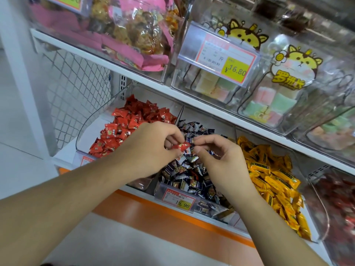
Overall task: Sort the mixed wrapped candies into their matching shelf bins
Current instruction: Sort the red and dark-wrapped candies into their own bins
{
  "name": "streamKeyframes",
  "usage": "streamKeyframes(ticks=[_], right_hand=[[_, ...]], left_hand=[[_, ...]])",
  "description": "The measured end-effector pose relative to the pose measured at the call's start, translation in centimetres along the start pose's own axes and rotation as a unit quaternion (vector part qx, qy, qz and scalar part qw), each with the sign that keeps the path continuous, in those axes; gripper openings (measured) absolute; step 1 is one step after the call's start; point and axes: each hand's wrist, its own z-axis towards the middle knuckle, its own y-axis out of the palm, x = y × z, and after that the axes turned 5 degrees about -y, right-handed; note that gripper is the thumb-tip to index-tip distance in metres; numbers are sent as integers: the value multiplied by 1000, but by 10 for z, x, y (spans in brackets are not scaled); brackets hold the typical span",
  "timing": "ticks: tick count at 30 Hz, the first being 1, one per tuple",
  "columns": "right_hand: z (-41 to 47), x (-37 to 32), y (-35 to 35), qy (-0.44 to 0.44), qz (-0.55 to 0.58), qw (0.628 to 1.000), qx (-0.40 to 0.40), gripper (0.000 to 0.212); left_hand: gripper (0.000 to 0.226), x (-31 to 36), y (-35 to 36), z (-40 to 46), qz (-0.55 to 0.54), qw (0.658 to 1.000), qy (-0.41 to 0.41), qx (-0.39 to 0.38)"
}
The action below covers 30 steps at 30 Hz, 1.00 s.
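Red candy (182, 146) (pinched) over dark-wrapper bin (215, 209) — both hands.

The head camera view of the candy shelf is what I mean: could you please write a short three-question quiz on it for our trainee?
1. True or false: the small red-wrapped candy pinched in the left hand is held over the clear bin of dark blue and white wrapped candies.
2. Multiple choice: which bin matches that candy? A) the clear bin of red-wrapped candies on the left; B) the clear bin of yellow-wrapped candies on the right; C) the upper-shelf clear box of pastel sweets.
3. Fill in: the right hand touches the candy's ____ end.

Key: 1 true; 2 A; 3 right.
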Motion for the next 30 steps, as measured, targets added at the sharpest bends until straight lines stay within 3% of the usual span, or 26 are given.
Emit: streamKeyframes(ticks=[5, 10, 13, 20, 26, 30], right_hand=[[5, 20, -12, 10, -107, 993, -58, 34], [3, 33, -4, 16, -287, 936, -205, 31], [4, 49, 3, 31, -354, 902, -244, 28], [11, 64, 11, 27, -394, 892, -222, 42], [12, 69, 13, 37, -387, 901, -193, 16], [10, 66, 13, 44, -395, 899, -185, 10]], left_hand=[[35, -19, -23, 3, 145, 987, -13, 70], [45, -18, -9, -5, 158, 986, 50, -36], [49, -18, 3, -7, 158, 983, 62, -69], [44, -26, 10, -4, 163, 982, 73, -61], [42, -28, 10, -4, 161, 983, 69, -63], [39, -27, 11, -4, 165, 982, 70, -61]])
